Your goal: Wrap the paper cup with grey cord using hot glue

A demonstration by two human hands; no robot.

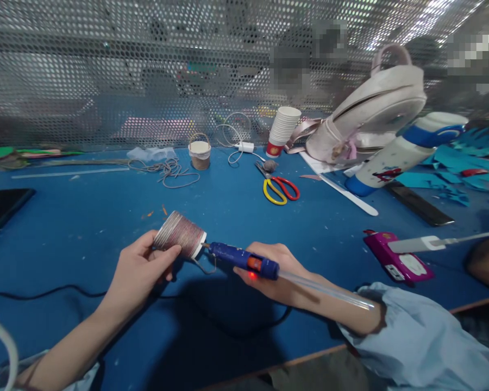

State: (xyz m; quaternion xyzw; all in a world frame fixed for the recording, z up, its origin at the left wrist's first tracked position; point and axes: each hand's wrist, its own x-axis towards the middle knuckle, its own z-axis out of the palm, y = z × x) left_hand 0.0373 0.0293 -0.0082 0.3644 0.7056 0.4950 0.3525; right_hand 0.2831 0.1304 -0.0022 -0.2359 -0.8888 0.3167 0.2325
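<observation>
A paper cup (181, 234) wound with greyish-pink cord lies tilted in my left hand (142, 263), pinched between thumb and fingers. Its white, unwrapped end faces right, and a loose strand of cord (204, 268) dangles below it. My right hand (275, 271) is closed on a blue glue gun (241, 258) with a small red light glowing on it. The gun's nozzle is at the white end of the cup; whether it touches is hard to make out. A clear glue stick (326, 290) sticks out of the gun's back.
Behind stand a small cord-wrapped basket (199, 156), a loose cord heap (169, 169), stacked paper cups (284, 130) and scissors (279, 188). To the right are a bottle (403, 155), a backpack (375, 114) and a purple power bank (399, 258). A phone (4, 209) lies left; a black cable (73, 290) crosses the table.
</observation>
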